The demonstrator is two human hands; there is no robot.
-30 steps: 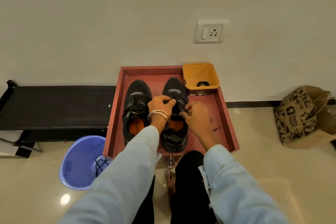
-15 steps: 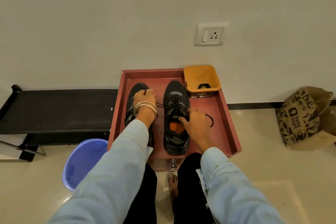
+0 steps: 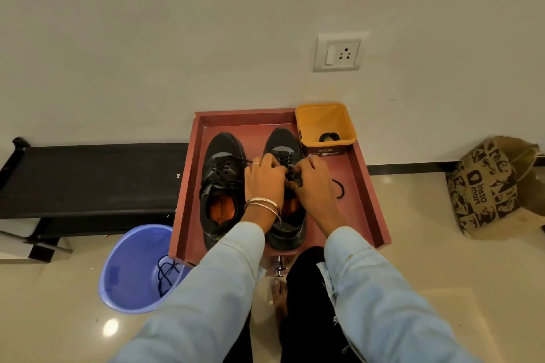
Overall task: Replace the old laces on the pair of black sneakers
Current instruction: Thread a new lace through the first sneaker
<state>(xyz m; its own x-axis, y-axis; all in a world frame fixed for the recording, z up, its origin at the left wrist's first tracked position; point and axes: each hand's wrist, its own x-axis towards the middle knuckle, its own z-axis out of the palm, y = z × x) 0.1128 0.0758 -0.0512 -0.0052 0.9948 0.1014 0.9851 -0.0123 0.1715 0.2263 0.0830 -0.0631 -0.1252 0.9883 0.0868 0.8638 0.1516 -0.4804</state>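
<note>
The fingers of both hands meet over the lacing of the right sneaker, curled in and pinching the black lace between them. The left hand comes in from the inner side of that shoe, a ring on one finger and thin bangles at the wrist; the right hand closes on the lace from the outer side (a ring shows there as well). A loose end of lace loops out onto the tray floor just right of the right hand.

The left sneaker stands beside its partner, laced, its orange insole showing, and a strand runs from its eyelets toward the left hand. Both shoes sit toes toward the wall in a red-brown tray. In the tray's far right corner stands a yellow tub with a small dark coil at its bottom.

Left of the tray, on the floor, a blue bucket holds a tangle of black laces. A low black bench runs along the wall beyond it, a printed paper bag sits far right, and a wall socket is above the tray.
</note>
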